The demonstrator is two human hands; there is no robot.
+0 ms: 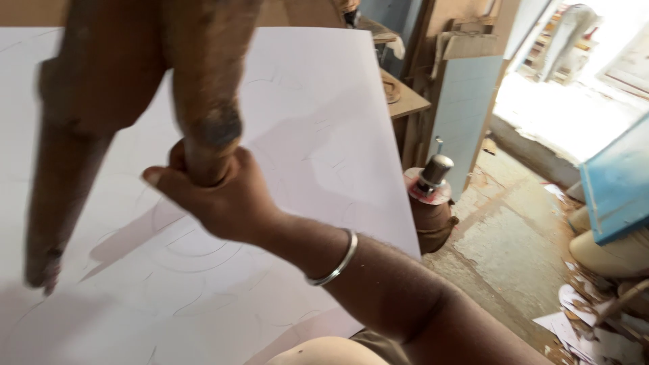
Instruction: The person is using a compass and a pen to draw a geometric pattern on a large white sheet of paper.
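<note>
At the far left of the frame a long brown wooden piece (64, 169) hangs blurred over a white sheet (324, 101), tapering to a dark tip near the lower left. Its top runs out of the frame's upper edge, so its full shape is hard to make out. It appears joined at the top to a second, rounder wooden handle (206, 88) coming down from the upper middle, though motion blur hides where they meet.

The white sheet fills the left and centre of the frame, with faint curved pencil lines drawn on it; its left and bottom edges are cut off.

In the centre, the right hand (216, 196) has its fingers wrapped tightly around the lower, darkened end of the wooden handle, thumb pointing left. The fingertips are hidden behind the handle. A silver bangle (334, 260) sits on the forearm, which leaves the frame at the lower right. The left hand is nowhere in view.

Right of the sheet's edge, a small machine with a metal knob (433, 182) stands on the floor. Further right, a blue panel (618, 186) is cut off by the frame's edge, and paper scraps (574, 324) lie in the lower right corner. The upper right is washed out by daylight.
</note>
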